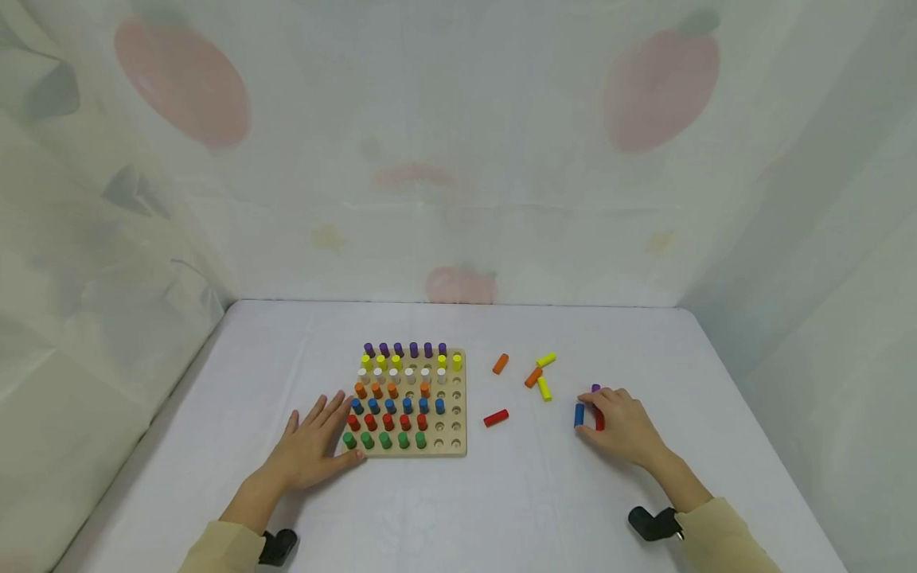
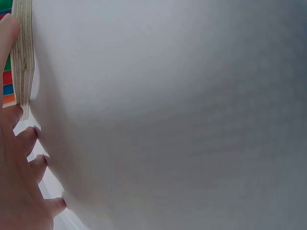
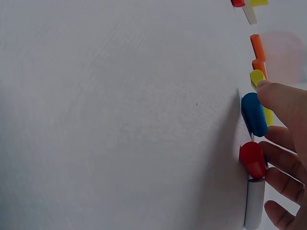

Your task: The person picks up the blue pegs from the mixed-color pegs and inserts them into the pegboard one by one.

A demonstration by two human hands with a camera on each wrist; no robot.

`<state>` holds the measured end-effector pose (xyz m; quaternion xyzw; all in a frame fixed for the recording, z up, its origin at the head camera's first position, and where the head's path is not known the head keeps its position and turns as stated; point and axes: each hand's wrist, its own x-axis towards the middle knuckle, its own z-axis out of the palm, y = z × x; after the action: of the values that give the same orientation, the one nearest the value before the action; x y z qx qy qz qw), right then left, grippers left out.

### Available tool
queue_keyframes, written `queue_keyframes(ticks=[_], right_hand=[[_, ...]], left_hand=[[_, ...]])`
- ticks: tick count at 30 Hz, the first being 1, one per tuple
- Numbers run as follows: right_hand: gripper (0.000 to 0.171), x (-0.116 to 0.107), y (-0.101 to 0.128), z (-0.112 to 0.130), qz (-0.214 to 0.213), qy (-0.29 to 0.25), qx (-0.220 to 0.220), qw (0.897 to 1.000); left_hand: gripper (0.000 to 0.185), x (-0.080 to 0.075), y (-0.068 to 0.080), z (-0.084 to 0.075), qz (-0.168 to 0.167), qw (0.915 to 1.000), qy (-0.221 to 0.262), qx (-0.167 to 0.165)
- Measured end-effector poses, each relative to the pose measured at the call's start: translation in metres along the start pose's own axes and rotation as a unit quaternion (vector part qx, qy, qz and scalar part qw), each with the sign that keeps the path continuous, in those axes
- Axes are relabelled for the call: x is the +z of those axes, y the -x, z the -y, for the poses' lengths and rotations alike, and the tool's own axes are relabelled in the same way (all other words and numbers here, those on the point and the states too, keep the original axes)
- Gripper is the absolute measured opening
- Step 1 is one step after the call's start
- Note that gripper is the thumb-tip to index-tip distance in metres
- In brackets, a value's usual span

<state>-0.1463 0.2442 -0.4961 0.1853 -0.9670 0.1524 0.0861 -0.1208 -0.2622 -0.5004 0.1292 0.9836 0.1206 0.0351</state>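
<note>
Pegs are being gathered under the right hand [image 1: 622, 426]: a blue peg [image 1: 579, 415] lies just beside the thumb, a red peg [image 1: 599, 419] is touched by the curled fingers, and a purple peg [image 1: 595, 388] peeks out past the fingertips. In the right wrist view a white peg [image 3: 253, 203] is also seen lying under the fingers. No firm pinch is shown; the fingers are curved loosely over these pegs.

Further toward the left hand, loose pegs are scattered on the table [image 1: 537, 493]: a second red peg [image 1: 496, 418], two orange pegs [image 1: 500, 364] and two yellow pegs [image 1: 546, 360].

Beyond them lies the wooden pegboard [image 1: 458, 450], its near left corner touched by the left hand [image 1: 315, 450], which is laid flat with straight, spread fingers and holds nothing. On the board, rows of purple, yellow, white, orange, blue, red and green pegs are already seated.

The work is judged well advanced but unfinished: most holes are filled, while holes on the side nearest the right hand, and a few in the orange row, are left to be filled by the loose pegs.
</note>
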Motion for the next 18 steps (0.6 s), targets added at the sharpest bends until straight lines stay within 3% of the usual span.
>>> queue_keyframes(ticks=[18], right_hand=[[0.044,0.004,-0.0007,-0.0022,-0.014,0.016,-0.012,1.0]], left_hand=[[0.096,-0.0015,-0.0002,-0.001,0.005,1.0,0.003,-0.001]])
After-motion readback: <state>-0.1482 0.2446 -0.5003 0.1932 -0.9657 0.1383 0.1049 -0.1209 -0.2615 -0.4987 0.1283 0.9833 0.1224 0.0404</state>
